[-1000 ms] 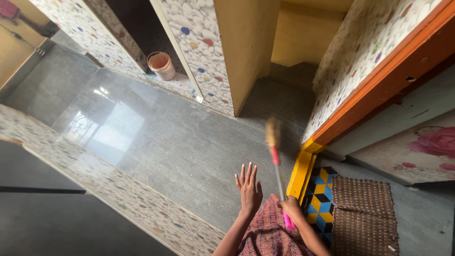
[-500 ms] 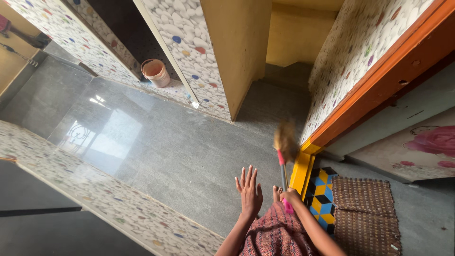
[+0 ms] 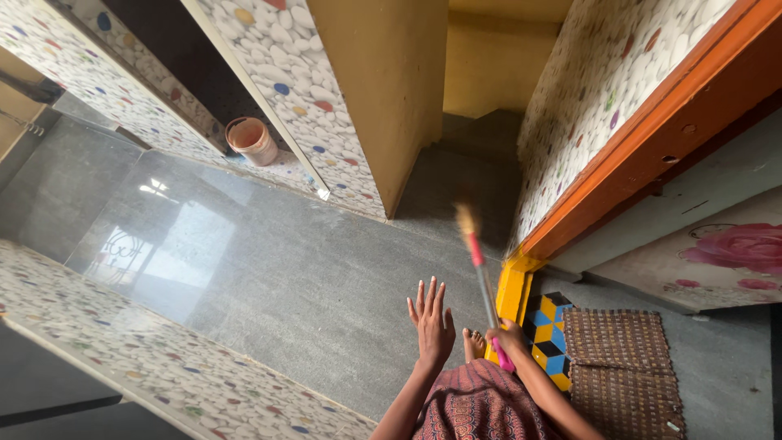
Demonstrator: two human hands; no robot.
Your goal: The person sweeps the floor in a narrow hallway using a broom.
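Note:
My right hand (image 3: 507, 336) grips the pink lower end of a broom (image 3: 481, 265). Its metal shaft runs up to a pink collar and a blurred straw head over the grey floor (image 3: 269, 277). My left hand (image 3: 431, 323) is held out flat with fingers spread, holding nothing, just left of the broom shaft. A bare foot (image 3: 474, 344) shows between the two hands, above my patterned red skirt (image 3: 481, 403).
A brown woven mat (image 3: 619, 367) and a blue-yellow checked tile (image 3: 547, 330) lie at the right by an orange door frame (image 3: 652, 147). A terracotta bucket (image 3: 251, 140) stands by the pebble-patterned wall (image 3: 293, 65). A pebble-patterned ledge (image 3: 147, 358) runs along the lower left.
The broom head has swung back to the left and up over the floor. The view has shifted slightly. My left hand stays spread in the same place.

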